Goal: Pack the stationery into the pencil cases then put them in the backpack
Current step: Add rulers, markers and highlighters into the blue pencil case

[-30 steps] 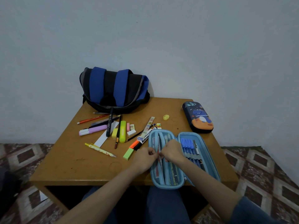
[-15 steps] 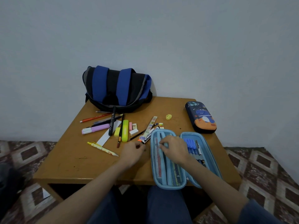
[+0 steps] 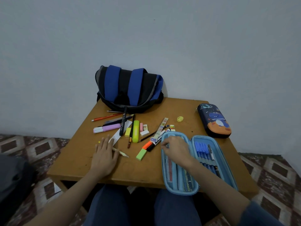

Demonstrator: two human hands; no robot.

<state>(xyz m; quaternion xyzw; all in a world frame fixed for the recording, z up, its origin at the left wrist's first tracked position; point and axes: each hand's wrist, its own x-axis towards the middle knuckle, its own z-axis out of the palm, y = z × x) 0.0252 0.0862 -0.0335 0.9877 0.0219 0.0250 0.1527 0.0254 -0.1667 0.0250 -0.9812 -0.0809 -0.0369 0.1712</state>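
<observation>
Left hand (image 3: 104,154) is down flat at about 8 o'clock on the table (image 3: 78,162), fingers straight and spread, palm resting on a pale pencil (image 3: 124,155) whose tip pokes out toward 3 o'clock. To do this pickup well, I'd roll the pencil out from under the palm to the fingertips, pinch it near the middle, and carry it level toward the case so it goes in lengthwise.

Right hand (image 3: 176,151) sits on the left half of the open blue pencil case (image 3: 182,191) down at 5 o'clock. Its fingers are curled and the fingertips are at the case's far-left rim. Whether they pinch something small there, I can't tell. A good job for it is to steady the case and hold a slot open. The two hands are well apart.

Moving outward, the case's right half holds a row of blue pens (image 3: 201,148). Between the hands lie a green eraser (image 3: 141,154) and an orange marker (image 3: 147,144). Toward the centre are the ruler (image 3: 160,129), a lime highlighter (image 3: 135,131), a black pen (image 3: 123,123) and a purple marker (image 3: 108,128), all loose and unpacked. A yellow sharpener (image 3: 180,119) sits alone at 1 o'clock. The closed dinosaur pencil case (image 3: 215,121) waits at 2 o'clock. The backpack (image 3: 128,88) sits at 12 o'clock, against the wall.
</observation>
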